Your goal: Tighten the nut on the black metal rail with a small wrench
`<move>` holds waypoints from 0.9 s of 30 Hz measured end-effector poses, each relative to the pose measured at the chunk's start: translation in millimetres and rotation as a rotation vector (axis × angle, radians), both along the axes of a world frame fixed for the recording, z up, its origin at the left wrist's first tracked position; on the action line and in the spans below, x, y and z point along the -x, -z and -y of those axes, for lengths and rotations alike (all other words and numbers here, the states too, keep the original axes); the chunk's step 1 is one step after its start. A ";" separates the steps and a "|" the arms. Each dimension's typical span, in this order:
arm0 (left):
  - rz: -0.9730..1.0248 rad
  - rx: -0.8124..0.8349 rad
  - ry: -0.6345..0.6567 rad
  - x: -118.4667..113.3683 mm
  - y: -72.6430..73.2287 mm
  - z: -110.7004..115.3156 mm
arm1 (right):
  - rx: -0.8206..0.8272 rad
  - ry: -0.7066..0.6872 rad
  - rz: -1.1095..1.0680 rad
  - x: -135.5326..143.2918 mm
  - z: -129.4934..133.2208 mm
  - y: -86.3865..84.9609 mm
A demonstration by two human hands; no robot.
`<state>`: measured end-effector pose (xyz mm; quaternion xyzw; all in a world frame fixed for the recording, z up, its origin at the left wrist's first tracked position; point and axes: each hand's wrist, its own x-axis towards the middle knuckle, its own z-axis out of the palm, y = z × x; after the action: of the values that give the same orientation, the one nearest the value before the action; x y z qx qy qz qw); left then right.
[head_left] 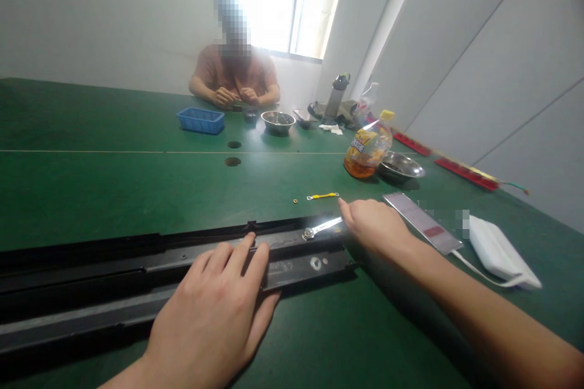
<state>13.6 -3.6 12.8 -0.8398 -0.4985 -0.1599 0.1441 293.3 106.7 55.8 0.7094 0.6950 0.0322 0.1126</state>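
While R hand (376, 222), fingers curled, grips a silver metal wrench (326, 227) atop the long black metal channel (292, 273), L hand (214, 298), fingers part-spread, steadies it on the green tabletop (114, 194); prob. best to swing level, w/ even force.

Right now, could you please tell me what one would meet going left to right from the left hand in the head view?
Left hand, silver wrench, right hand, white boxy device.
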 end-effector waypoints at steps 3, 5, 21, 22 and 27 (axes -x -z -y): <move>-0.006 -0.002 0.000 0.2 -0.6 0.2 | 0.017 0.005 -0.015 2.4 -9.5 3.4; -0.004 -0.003 -0.002 -0.2 -0.9 -0.4 | 0.035 0.007 -0.022 1.1 -5.9 6.3; -0.007 0.011 -0.003 0.0 -2.5 -0.8 | 0.046 0.030 -0.070 3.4 -5.1 6.5; -0.009 0.012 -0.003 -0.2 -3.0 -0.9 | 0.051 0.033 -0.070 3.0 -3.1 7.5; -0.013 0.010 0.002 -0.7 -4.2 0.2 | 0.065 0.033 -0.076 -4.1 23.6 8.4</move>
<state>14.2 -3.7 17.0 -0.8419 -0.4976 -0.1521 0.1430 297.3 83.1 47.5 0.7175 0.6875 -0.0193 0.1097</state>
